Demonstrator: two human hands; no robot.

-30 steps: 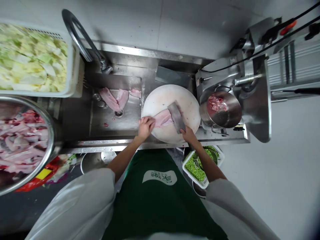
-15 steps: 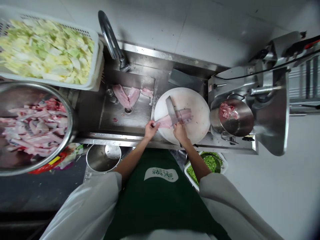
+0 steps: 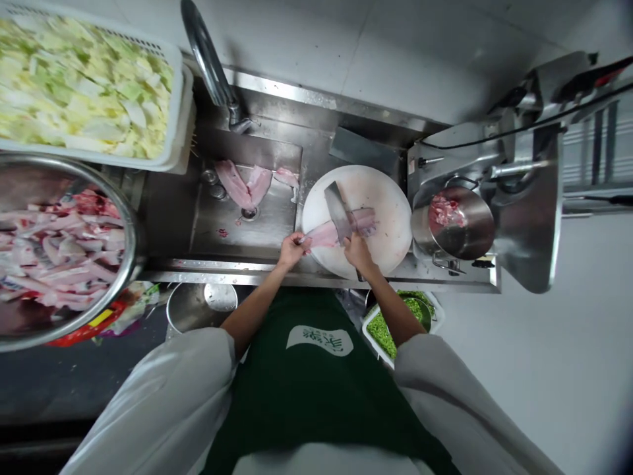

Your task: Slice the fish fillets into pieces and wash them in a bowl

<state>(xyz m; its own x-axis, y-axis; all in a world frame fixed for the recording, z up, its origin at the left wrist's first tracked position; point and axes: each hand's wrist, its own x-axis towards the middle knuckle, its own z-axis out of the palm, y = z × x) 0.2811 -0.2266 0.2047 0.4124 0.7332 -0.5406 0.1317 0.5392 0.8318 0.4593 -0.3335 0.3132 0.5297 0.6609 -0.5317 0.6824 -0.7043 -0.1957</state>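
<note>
A pink fish fillet point(image 3: 324, 235) lies across the round white chopping board point(image 3: 388, 244). My left hand point(image 3: 293, 249) pinches the fillet's left end at the board's edge. Wrapped round the handle of a cleaver point(image 3: 338, 206), my right hand point(image 3: 358, 253) is closed. The cleaver's broad blade crosses the middle of the fillet and hides part of it. Whether the edge has cut into the flesh I cannot tell. In the sink point(image 3: 270, 231), left of the board, more fish fillets point(image 3: 242, 187) lie by the drain.
A steel bowl of fish pieces point(image 3: 129, 227) stands at the left, below a white basket of chopped cabbage point(image 3: 177, 99). A faucet point(image 3: 210, 59) arches over the sink. Right of the board are a steel pot with meat point(image 3: 477, 227) and a slicing machine point(image 3: 537, 218). Chopped greens point(image 3: 380, 330) sit below.
The whole view has shifted slightly. The cleaver's blade looks a little more tilted and shows more of its flat side. Both hands keep their holds.
</note>
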